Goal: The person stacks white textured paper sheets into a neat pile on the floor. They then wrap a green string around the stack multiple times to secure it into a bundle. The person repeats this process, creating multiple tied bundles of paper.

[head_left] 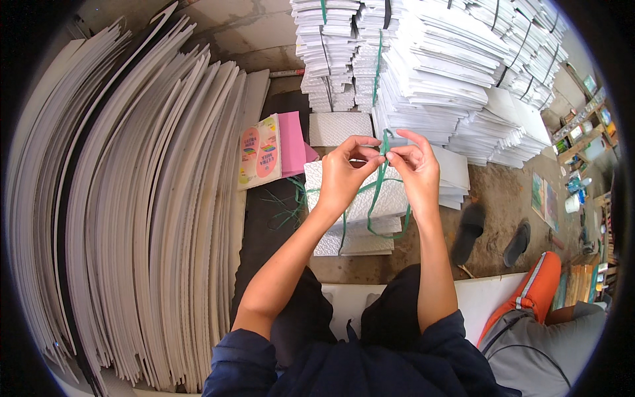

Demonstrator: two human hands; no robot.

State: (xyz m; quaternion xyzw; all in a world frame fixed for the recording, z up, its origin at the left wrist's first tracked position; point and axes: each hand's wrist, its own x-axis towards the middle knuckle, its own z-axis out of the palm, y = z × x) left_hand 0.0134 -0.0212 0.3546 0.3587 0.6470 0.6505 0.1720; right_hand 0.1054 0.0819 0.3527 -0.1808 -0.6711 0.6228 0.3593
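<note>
My left hand and my right hand meet at the centre, each pinching a green plastic strap between thumb and fingers. The strap rises in a narrow length between my fingertips, and a loop of it hangs down on the right. Beneath my hands sits a stack of white textured sheets, with the same green strap running across its top and down its front. Loose green strands lie just left of the stack. Whether the strap is knotted at my fingertips is too small to tell.
Tall white sheets stand on edge along the left. Strapped white stacks fill the back. A pink and cream printed packet lies left of my hands. Black slippers rest on the floor; a person in orange and grey sits at lower right.
</note>
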